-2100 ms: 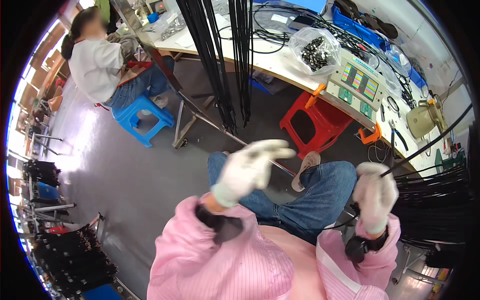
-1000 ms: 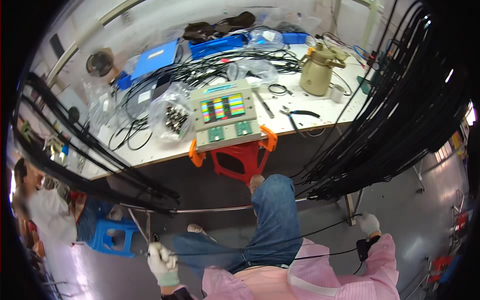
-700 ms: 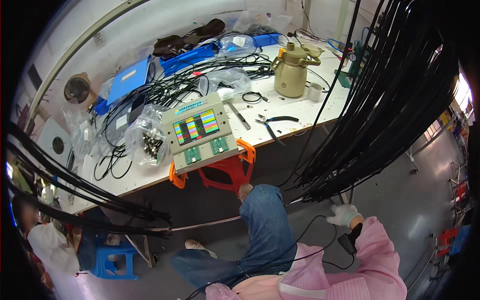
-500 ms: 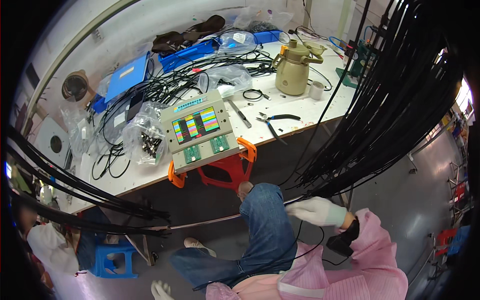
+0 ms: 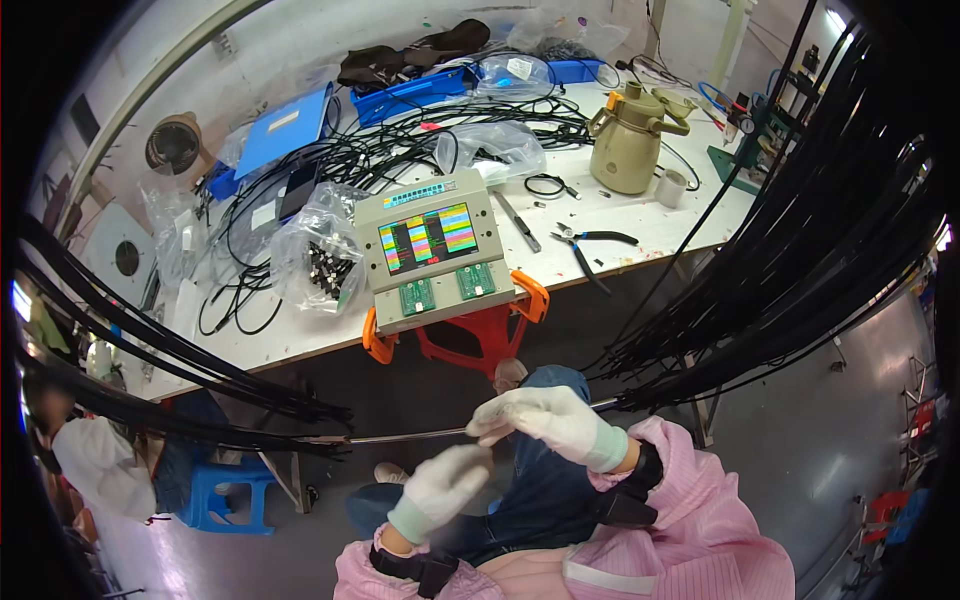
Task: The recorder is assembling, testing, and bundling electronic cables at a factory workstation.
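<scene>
In a white glove, my right hand (image 5: 548,420) hovers over my lap, its fingers stretched leftward and slightly bent, and nothing shows in it. Just below and left of it is my left hand (image 5: 440,488), also gloved; motion smears its fingers, so what they do is unclear. Their fingertips come close together, and whether they touch I cannot tell. Beyond my knees, a grey tester (image 5: 421,238) with a lit colour screen and two green circuit boards (image 5: 476,281) stands at the table's front edge, between two orange clamps (image 5: 530,296).
On the white table (image 5: 330,345) lie black cables (image 5: 390,150), a bag of connectors (image 5: 325,265), tweezers (image 5: 518,222) and cutters (image 5: 594,240), beside a beige jug (image 5: 625,140). Thick cable bundles hang at right (image 5: 770,250) and left (image 5: 170,370) along a metal rod (image 5: 410,437). Another person (image 5: 105,455) sits at left.
My left hand has come up from the lower edge, and my right hand has moved left from the right-hand cable bundle to meet it over my lap. The view has shifted slightly.
</scene>
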The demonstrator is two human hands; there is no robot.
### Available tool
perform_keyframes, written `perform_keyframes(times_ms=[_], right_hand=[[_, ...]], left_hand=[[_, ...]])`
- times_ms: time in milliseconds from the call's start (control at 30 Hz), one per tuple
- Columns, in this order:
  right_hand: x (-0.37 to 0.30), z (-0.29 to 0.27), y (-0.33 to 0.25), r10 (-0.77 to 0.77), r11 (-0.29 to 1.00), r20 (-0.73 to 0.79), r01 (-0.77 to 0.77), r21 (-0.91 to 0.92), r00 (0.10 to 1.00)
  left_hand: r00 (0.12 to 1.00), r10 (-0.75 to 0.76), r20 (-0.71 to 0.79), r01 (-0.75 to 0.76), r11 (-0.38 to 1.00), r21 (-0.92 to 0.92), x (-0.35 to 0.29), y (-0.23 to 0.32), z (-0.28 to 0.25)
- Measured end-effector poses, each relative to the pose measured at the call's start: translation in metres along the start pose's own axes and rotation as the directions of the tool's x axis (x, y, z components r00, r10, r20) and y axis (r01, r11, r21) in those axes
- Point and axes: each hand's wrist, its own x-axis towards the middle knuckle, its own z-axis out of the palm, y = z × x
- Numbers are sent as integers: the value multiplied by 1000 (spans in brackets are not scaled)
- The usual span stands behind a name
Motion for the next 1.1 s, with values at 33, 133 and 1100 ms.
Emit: perform_keyframes(times_ms=[33, 133, 1100], right_hand=[[-2, -4, -3, 16, 999, -62, -19, -43, 998], [-2, -10, -3, 35, 997, -143, -46, -70, 989], [-22, 50, 154, 773, 449, 395, 12, -894, 496]], left_hand=[[988, -63, 142, 43, 990, 136, -4, -13, 3], [957, -147, 252, 104, 979, 175, -27, -34, 11], [647, -488, -585, 494, 854, -165, -178, -76, 75]])
